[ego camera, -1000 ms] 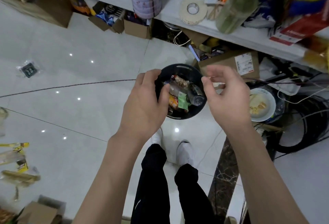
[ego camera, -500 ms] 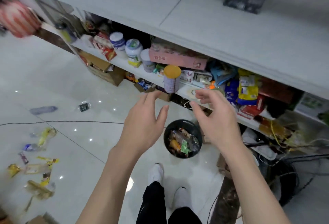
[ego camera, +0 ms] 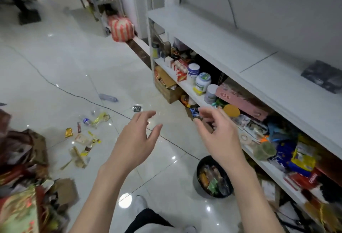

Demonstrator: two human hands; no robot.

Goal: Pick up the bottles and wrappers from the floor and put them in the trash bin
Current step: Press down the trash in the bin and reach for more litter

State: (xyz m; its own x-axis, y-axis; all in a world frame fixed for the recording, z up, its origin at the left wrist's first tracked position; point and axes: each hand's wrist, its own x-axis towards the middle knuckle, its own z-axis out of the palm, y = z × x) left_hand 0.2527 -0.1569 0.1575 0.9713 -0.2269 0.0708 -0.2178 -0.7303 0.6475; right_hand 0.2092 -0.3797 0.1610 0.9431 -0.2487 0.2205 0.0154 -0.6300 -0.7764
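A black trash bin (ego camera: 201, 162) stands on the floor at the lower right beside the shelf, filled with bottles and wrappers. Both hands hover empty above the floor with relaxed fingers: my left hand (ego camera: 137, 138) in the middle, my right hand (ego camera: 216, 136) above and left of the bin. To the left, several yellow and brown wrappers (ego camera: 83, 143) lie scattered on the white tiles. A clear bottle (ego camera: 108, 98) lies farther off, and a smaller crushed bottle (ego camera: 86, 120) sits near the wrappers. A small dark packet (ego camera: 137, 108) lies just beyond my left fingertips.
A long white shelf unit (ego camera: 231, 62) packed with jars, boxes and bags runs along the right. A pile of bags and cardboard (ego camera: 24, 177) fills the lower left. A thin black cable (ego camera: 74, 94) crosses the floor. A red striped bag (ego camera: 121, 29) sits at the back.
The view has swung up and left, away from the bin, which now sits lower right. Both hands have lifted from over the bin and stay empty. More littered floor is visible.
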